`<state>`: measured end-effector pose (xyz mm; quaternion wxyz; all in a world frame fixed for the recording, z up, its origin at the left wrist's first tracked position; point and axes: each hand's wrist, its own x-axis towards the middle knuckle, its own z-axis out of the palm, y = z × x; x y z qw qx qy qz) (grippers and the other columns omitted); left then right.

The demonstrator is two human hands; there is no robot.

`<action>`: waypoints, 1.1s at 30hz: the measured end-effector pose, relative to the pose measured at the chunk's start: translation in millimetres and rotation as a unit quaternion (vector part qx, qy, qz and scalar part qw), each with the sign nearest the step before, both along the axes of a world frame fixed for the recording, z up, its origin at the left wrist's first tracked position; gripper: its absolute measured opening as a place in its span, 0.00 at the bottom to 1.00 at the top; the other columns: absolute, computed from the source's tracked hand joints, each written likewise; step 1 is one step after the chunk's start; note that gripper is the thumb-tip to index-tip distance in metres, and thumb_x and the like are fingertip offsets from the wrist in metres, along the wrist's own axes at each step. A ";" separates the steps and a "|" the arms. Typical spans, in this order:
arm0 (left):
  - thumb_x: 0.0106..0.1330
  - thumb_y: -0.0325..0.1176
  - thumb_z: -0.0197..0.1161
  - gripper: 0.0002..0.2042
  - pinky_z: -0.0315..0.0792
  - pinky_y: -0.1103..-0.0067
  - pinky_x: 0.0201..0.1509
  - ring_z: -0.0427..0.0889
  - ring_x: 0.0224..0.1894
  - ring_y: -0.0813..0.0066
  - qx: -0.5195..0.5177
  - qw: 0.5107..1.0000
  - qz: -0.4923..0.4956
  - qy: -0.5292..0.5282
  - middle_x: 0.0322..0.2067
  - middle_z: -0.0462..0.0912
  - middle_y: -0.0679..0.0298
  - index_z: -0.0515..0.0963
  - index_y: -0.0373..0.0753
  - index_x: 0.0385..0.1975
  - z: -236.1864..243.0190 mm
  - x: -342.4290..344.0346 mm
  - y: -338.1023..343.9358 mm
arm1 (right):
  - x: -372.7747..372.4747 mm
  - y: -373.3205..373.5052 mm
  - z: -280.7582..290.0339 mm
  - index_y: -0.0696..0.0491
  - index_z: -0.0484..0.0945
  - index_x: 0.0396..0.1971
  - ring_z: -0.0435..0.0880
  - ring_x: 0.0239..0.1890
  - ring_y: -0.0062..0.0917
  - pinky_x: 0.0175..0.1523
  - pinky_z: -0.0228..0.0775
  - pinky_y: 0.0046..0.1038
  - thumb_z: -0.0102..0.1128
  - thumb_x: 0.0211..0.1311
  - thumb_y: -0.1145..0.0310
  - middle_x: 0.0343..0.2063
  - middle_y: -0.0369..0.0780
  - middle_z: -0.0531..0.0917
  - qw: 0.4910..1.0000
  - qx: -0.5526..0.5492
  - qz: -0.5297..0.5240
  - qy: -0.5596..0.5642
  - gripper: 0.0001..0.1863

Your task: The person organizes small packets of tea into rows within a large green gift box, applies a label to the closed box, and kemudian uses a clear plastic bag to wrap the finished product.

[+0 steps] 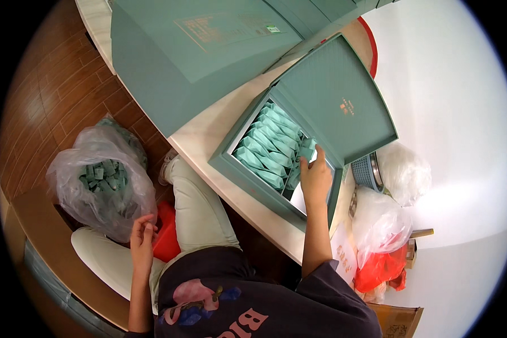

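An open green gift box [253, 188] sits on the table, lid tilted back. Several pale green, folded-looking pouches [270, 141] fill its left part in rows. My right hand [316, 179] reaches into the right part, its thumb and fingers closed on a small flat green packet [306, 150]. Darker green packets show beside it, partly hidden by the hand. My left hand [143, 232] is by my lap, fingers loosely bent and apart, holding nothing. Close to its fingertips is the rim of a clear plastic bag [79, 188] with many small green packets [104, 176] inside.
Large green boxes [152, 73] stand along the table's far left side. A red container [166, 234] is between my legs. At the right, near the wall, are a grey-blue basket [367, 172], clear plastic bags [383, 217], a red bag [382, 267] and a cardboard box [397, 320].
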<state>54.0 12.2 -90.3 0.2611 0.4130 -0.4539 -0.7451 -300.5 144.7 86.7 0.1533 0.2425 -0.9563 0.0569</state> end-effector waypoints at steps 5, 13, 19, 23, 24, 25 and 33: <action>0.71 0.31 0.48 0.11 0.66 0.86 0.38 0.70 0.31 0.83 -0.001 1.000 -0.019 -0.014 0.32 0.73 0.67 0.73 0.37 0.48 -5.4 0.8 -3.5 | -9.7 2.2 -9.0 0.52 0.81 0.36 0.82 0.28 0.43 0.32 0.73 0.40 0.58 0.58 0.64 0.23 0.43 0.83 0.998 0.012 0.017 0.063 0.10; 0.71 0.32 0.48 0.11 0.66 0.86 0.38 0.69 0.32 0.84 0.001 1.000 -0.011 -0.023 0.32 0.73 0.67 0.73 0.36 0.47 -8.3 7.2 -1.5 | -2.5 1.1 8.3 0.53 0.81 0.33 0.82 0.29 0.44 0.35 0.73 0.40 0.58 0.57 0.66 0.25 0.46 0.83 0.998 0.030 0.048 -0.003 0.08; 0.71 0.33 0.49 0.11 0.66 0.86 0.38 0.69 0.32 0.84 0.007 0.999 -0.018 -0.033 0.32 0.73 0.67 0.73 0.36 0.47 -9.8 4.6 2.3 | 6.9 13.0 -1.5 0.53 0.79 0.39 0.80 0.23 0.43 0.30 0.71 0.37 0.59 0.56 0.70 0.19 0.46 0.80 0.993 0.079 0.078 -0.027 0.10; 0.71 0.32 0.49 0.11 0.65 0.86 0.37 0.69 0.31 0.84 -0.002 0.999 -0.019 -0.048 0.31 0.73 0.67 0.73 0.36 0.47 -8.6 3.7 2.7 | 7.9 4.2 2.2 0.52 0.78 0.38 0.80 0.22 0.44 0.29 0.71 0.39 0.56 0.59 0.69 0.17 0.46 0.80 0.994 0.093 0.055 0.017 0.08; 0.71 0.32 0.49 0.11 0.65 0.86 0.37 0.69 0.31 0.84 -0.001 0.999 -0.020 -0.050 0.31 0.73 0.67 0.73 0.36 0.47 -8.2 3.6 3.0 | 5.1 3.4 4.4 0.51 0.78 0.39 0.80 0.21 0.44 0.27 0.71 0.39 0.55 0.59 0.68 0.17 0.46 0.80 0.994 0.072 0.076 0.028 0.09; 0.71 0.32 0.49 0.11 0.65 0.87 0.37 0.69 0.31 0.84 0.003 0.998 -0.021 -0.051 0.31 0.73 0.67 0.73 0.36 0.47 -7.6 3.6 3.1 | 0.8 3.7 7.6 0.50 0.77 0.40 0.80 0.20 0.44 0.26 0.71 0.40 0.54 0.59 0.68 0.16 0.46 0.80 0.993 0.050 0.098 0.039 0.10; 0.71 0.38 0.49 0.12 0.63 0.88 0.32 0.69 0.29 0.86 0.003 0.997 -0.030 -0.078 0.30 0.73 0.74 0.74 0.44 0.49 -12.3 8.2 6.8 | -11.2 9.0 1.8 0.46 0.76 0.52 0.82 0.22 0.44 0.28 0.73 0.41 0.52 0.57 0.70 0.18 0.49 0.80 0.987 0.097 0.128 -0.015 0.21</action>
